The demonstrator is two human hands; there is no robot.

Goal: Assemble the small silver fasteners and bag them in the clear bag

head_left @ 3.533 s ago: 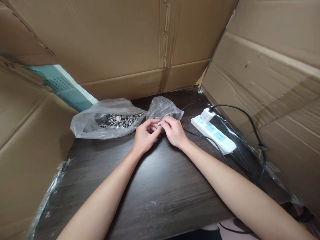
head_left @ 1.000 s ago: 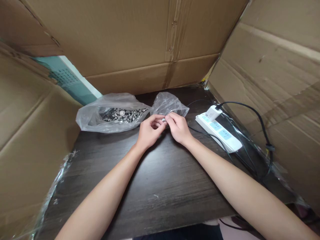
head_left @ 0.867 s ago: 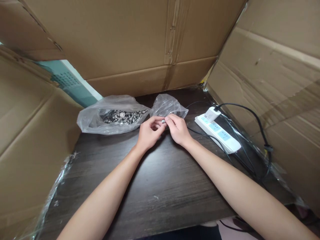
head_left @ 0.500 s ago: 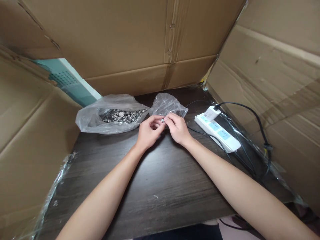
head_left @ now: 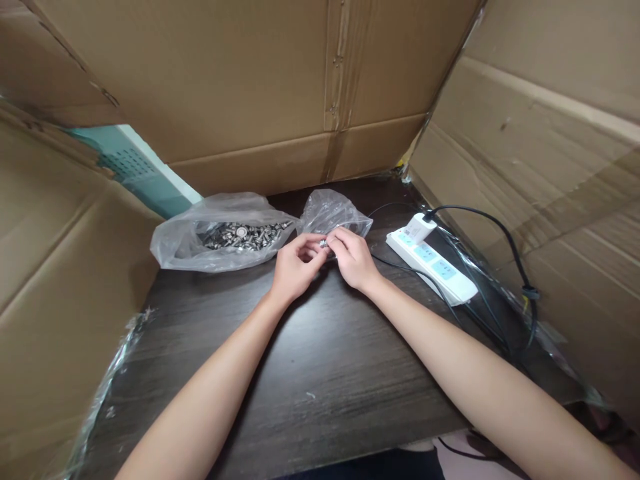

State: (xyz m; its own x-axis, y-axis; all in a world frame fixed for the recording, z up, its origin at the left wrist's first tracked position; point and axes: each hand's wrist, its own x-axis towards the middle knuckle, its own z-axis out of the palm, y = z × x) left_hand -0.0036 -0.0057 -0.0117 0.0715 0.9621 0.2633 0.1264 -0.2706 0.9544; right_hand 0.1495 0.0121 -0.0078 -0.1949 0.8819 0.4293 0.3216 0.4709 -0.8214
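Against the preceding views, little has changed: the bare left hand (head_left: 294,268) and bare right hand (head_left: 355,260) still pinch a small, silvery metal part (head_left: 323,244) between their fingertips, so handling appears ongoing. Fingers partly cover its form. Left to right around them: an open, translucent plastic bag (head_left: 173,252) of loose silvery metal pieces (head_left: 243,236); a crumpled, clear plastic bag (head_left: 327,208), partly hidden behind the hands; a thin black cable (head_left: 400,269) near the right wrist; a white, oblong plastic power strip (head_left: 454,285).

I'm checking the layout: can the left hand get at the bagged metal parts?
Probably yes: the plastic bag gapes open beside the left hand, leaving the metal parts exposed, though that hand holds a metal piece.
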